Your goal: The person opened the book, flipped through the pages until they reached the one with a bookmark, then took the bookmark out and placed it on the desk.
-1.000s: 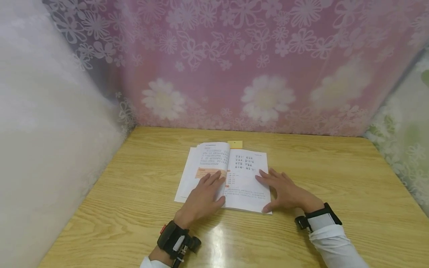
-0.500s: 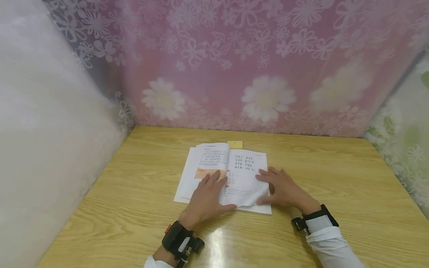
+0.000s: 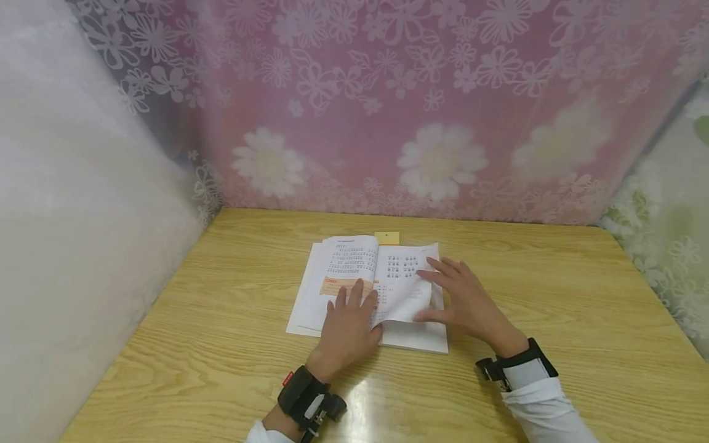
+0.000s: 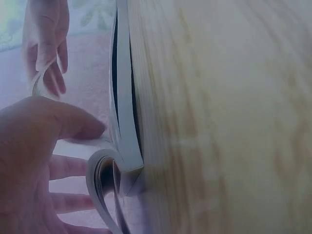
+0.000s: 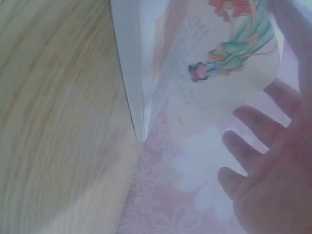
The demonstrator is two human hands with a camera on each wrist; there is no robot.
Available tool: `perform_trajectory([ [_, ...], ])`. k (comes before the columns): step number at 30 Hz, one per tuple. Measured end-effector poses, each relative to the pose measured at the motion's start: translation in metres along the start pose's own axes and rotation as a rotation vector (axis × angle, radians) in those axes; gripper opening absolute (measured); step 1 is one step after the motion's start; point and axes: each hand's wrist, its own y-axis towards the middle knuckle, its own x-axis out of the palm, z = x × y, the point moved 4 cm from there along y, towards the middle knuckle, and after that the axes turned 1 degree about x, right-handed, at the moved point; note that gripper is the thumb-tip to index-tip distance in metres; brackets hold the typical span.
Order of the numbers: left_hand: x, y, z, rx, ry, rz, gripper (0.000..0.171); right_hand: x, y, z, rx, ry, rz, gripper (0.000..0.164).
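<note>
An open book (image 3: 310, 289) with printed text lies on the wooden table, its left-hand pages curved up near the spine. My left hand (image 3: 346, 332) rests on the left page with fingers spread and nearly straight, its thumb near the gutter at the book's lower edge. At the right side, my right hand (image 3: 471, 301) holds the outer part of a lifted page (image 3: 403, 298) between thumb and fingers. The page bows upward, baring the white page (image 3: 415, 337) beneath. In the right wrist view, a coloured drawing of figures (image 5: 234, 51) shows on the raised sheet.
A yellow tab (image 3: 387, 238) sticks out past the book's top edge. Wood-grain table (image 3: 221, 295) surrounds the book. A pink floral curtain (image 3: 354, 123) hangs behind the table, with pale sheets at both sides. Each wrist wears a strapped camera.
The right page has come up from its lower right corner, and my right hand has moved slightly up and left with it. My left hand has shifted slightly right; its thumb spread, then drew back in.
</note>
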Motion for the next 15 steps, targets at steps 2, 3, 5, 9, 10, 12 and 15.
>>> perform_trajectory([
  [2,0.000,0.000,0.000,-0.003,-0.013,0.007,0.059,-0.003,0.000,-0.002,-0.013,-0.005,0.028,0.095],
  [3,-0.001,0.000,-0.001,-0.005,-0.028,0.009,0.060,-0.004,0.000,-0.003,-0.020,-0.005,0.038,0.098],
  [5,-0.001,0.000,-0.003,-0.016,-0.071,0.012,0.064,-0.005,-0.001,-0.003,-0.029,-0.006,0.049,0.103],
  [9,-0.004,-0.003,-0.007,-0.039,-0.183,0.043,0.070,-0.005,-0.005,-0.001,-0.032,-0.002,0.024,0.107],
  [10,-0.005,-0.003,-0.009,-0.041,-0.199,0.054,0.069,-0.004,-0.006,0.000,-0.030,-0.001,0.012,0.107],
  [12,-0.007,-0.005,-0.011,-0.040,-0.225,0.088,0.069,-0.001,-0.009,0.002,-0.021,0.005,-0.022,0.107],
  [15,-0.012,-0.008,-0.014,-0.049,-0.262,0.146,0.069,0.005,-0.012,0.006,-0.003,0.007,-0.075,0.106],
])
